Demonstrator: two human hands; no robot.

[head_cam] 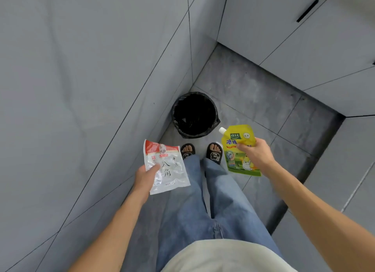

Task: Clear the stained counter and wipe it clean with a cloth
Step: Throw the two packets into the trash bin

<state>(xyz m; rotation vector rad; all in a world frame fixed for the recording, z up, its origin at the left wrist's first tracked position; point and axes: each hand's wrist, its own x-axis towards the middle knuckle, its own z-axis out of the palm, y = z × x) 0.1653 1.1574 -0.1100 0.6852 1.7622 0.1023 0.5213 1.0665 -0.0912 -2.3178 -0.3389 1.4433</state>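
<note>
Two packets are held out over the grey tiled floor (253,101), one in each hand. The left hand (145,176) grips a flat clear packet (168,168) by its lower left edge, thumb pressed across the front and the fingers hidden behind it. That packet has a red band along the top with a small printed portrait, a red label beneath, and large black characters down the see-through body; the film is crinkled and catches the light. It tilts slightly, its top corner leaning away from the hand.

The right hand (256,155) holds a yellow spouted pouch (240,150) from its right side, fingers curled over the front at mid-height. The pouch has a white screw cap on its upper left corner, a green badge and blue characters near the top, and a green field scene with a white-and-yellow figure on the lower half. It hangs nearly upright.

Ahead of both hands, between them and closer to the left one, stands a round bin lined with a black bag (194,114), tucked into the corner where the grey wall meets the floor. Below the packets are blue jeans and two black slippers (214,153). Grey cabinet fronts (304,48) with a dark handle rise beyond the right hand.
</note>
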